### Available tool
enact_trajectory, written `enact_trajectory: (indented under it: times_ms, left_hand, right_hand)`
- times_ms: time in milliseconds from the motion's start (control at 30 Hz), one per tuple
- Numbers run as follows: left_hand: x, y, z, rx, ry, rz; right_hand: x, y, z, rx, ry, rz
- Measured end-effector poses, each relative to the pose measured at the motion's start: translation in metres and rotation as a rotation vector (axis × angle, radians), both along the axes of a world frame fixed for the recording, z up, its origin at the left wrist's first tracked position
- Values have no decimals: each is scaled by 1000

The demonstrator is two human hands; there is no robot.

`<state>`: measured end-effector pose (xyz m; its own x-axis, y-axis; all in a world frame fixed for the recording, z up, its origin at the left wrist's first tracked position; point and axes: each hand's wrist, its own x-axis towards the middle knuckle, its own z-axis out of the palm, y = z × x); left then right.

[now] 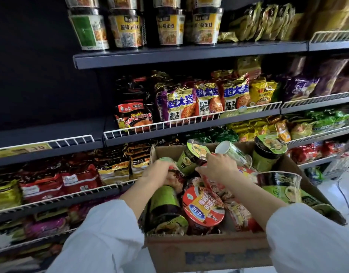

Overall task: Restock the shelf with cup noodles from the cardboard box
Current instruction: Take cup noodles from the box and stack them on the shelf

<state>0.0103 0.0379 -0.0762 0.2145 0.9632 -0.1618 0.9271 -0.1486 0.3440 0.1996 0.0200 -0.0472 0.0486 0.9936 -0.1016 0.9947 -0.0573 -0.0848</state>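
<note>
An open cardboard box [207,251] sits low in front of me, full of several cup noodles, green ones and red ones. My left hand [159,172] is closed around the top of a green cup [165,201] lying on its side at the box's left. My right hand [218,166] reaches into the middle of the box, fingers pinching the rim of a red cup [211,182]. A red-lidded cup [203,205] lies just below both hands. Tall yellow-labelled cup noodles [169,26] stand on the top shelf [189,54].
Shelves with white wire rails [189,120] hold many noodle packets at middle and lower levels. The mid shelf's left part [51,133] is bare and dark. A price tag [22,149] hangs there. White floor [342,194] shows at the right of the box.
</note>
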Motion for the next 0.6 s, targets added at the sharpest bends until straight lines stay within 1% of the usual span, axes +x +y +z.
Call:
enact_trajectory:
  times_ms: [100, 167, 233, 300, 333, 367, 433, 467, 533, 600]
  left_hand:
    - [-6, 5, 9, 51, -47, 65]
    - [-9, 10, 13, 71, -113, 133]
    - [-14, 16, 17, 54, -232, 226]
    - [-20, 20, 18, 46, -329, 365]
    - [-24, 24, 15, 36, -408, 436]
    - [-27, 26, 13, 4, -554, 502]
    - [-31, 27, 13, -75, -911, 618]
    - [-32, 26, 14, -110, -1042, 661]
    - [-37, 22, 19, -132, -1177, 708]
    - [-43, 17, 24, -107, -1268, 711]
  right_hand:
    - [-3, 23, -5, -103, 170, 1]
    - [-5, 38, -10, -161, 258, -5]
    - [-5, 53, -13, -187, 303, -31]
    - [-3, 66, -18, -200, 318, -45]
    - [-2, 72, -22, -201, 322, -49]
    - [-1, 77, -26, -199, 328, -51]
    - [-1, 85, -31, -191, 372, -76]
    - [-2, 91, -34, -183, 405, -100]
    - [-2, 100, -37, -159, 461, -137]
    - [-3, 104, -36, -151, 529, -136]
